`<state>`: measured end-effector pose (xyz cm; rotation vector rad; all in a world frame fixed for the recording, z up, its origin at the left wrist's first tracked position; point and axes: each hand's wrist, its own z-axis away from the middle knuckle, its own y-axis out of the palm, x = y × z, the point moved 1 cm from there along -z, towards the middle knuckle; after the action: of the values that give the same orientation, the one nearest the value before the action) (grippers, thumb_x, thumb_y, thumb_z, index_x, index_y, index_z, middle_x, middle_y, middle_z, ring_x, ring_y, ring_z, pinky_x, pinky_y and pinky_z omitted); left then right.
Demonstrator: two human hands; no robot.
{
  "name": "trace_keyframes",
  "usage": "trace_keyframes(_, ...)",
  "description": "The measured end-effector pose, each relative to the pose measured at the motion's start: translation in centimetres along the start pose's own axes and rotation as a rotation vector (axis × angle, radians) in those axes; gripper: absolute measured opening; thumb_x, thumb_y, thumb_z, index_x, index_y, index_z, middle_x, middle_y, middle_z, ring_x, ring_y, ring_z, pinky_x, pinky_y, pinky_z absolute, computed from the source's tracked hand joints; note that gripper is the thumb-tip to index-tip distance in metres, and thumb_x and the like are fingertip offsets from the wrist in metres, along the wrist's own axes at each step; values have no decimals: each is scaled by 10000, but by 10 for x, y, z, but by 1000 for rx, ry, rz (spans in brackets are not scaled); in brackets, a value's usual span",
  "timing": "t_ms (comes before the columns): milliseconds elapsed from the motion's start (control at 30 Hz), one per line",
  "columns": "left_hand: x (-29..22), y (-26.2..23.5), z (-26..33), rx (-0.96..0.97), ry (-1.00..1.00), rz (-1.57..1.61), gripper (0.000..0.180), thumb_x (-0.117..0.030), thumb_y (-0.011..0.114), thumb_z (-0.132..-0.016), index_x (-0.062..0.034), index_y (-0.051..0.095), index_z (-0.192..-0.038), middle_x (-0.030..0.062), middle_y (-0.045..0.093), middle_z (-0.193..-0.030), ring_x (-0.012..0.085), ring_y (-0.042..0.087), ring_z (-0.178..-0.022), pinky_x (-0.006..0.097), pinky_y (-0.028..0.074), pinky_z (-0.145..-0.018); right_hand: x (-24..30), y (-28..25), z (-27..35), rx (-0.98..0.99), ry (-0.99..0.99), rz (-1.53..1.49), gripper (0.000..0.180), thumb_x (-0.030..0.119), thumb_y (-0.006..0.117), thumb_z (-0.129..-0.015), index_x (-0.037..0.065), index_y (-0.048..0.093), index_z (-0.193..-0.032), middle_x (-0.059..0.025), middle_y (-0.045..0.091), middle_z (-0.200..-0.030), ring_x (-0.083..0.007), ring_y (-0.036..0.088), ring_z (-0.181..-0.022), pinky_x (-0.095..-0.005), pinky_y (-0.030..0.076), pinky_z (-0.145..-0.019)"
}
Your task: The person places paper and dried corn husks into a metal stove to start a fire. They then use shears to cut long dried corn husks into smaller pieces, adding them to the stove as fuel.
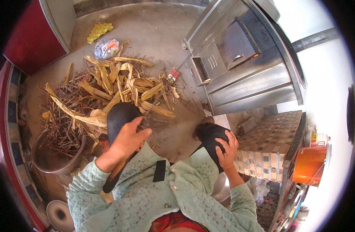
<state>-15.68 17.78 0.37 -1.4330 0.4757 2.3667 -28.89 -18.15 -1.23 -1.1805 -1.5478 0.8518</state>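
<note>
My left hand (130,140) is over my dark-trousered left knee, its fingers curled around the end of what looks like a thin dark stick (153,103). The stick slants away over the corn husks; its far end is hard to make out. My right hand (227,150) lies on my right knee with fingers spread, holding nothing. Ahead and left, dry yellow corn husks (115,83) lie on a heap of brown twigs (65,123). At the far right stands a metal stove (249,91), with an orange glow beside the handle on its dark front panel.
A metal basin (61,170) holds twigs at the left. Beyond the husks lie a plastic bag (106,48) and a yellow moulded tray (99,32). A small stove drawer (200,70) stands pulled out. At right are a tiled block (264,145) and an orange pot (309,165).
</note>
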Motion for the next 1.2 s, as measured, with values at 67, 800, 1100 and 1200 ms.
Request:
trace_keyframes(67, -12, -10, 5, -44, 8, -17, 321, -124, 566, -894, 3, 510, -1184, -21, 488, -663, 43, 443, -497, 199, 369, -416, -1, 1, 1, -5, -2, 4, 272, 216, 624, -729, 162, 684, -989, -130, 494, -1300, -356, 408, -1224, -453, 268, -1015)
trace_keyframes(800, 94, -96, -20, -700, 32, -438, 402, -98, 670, -769, 37, 562, -1132, 160, 633, -742, 238, 594, -638, 342, 475, -616, -3, 2, 3, 34, 23, -23, 248, 247, 565, -825, 110, 667, -1005, -152, 454, -1344, -375, 354, -1271, -480, 214, -1051)
trace_keyframes(1100, 155, -83, -45, -859, 30, -554, 447, -46, 682, -710, 11, 582, -1141, 181, 659, -820, 268, 647, -745, 357, 496, -693, -2, 1, 1, 35, 13, -2, 263, 288, 546, -852, 114, 668, -1006, -141, 458, -1347, -368, 360, -1268, -477, 225, -1048)
trace_keyframes(1200, 150, -75, -51, -852, -56, -537, 464, -65, 681, -695, -5, 580, -1144, 195, 658, -817, 295, 652, -761, 368, 497, -701, 1, -1, -1, 38, 12, -9, 253, 284, 550, -853, 114, 673, -996, -145, 467, -1340, -370, 372, -1259, -476, 230, -1046)
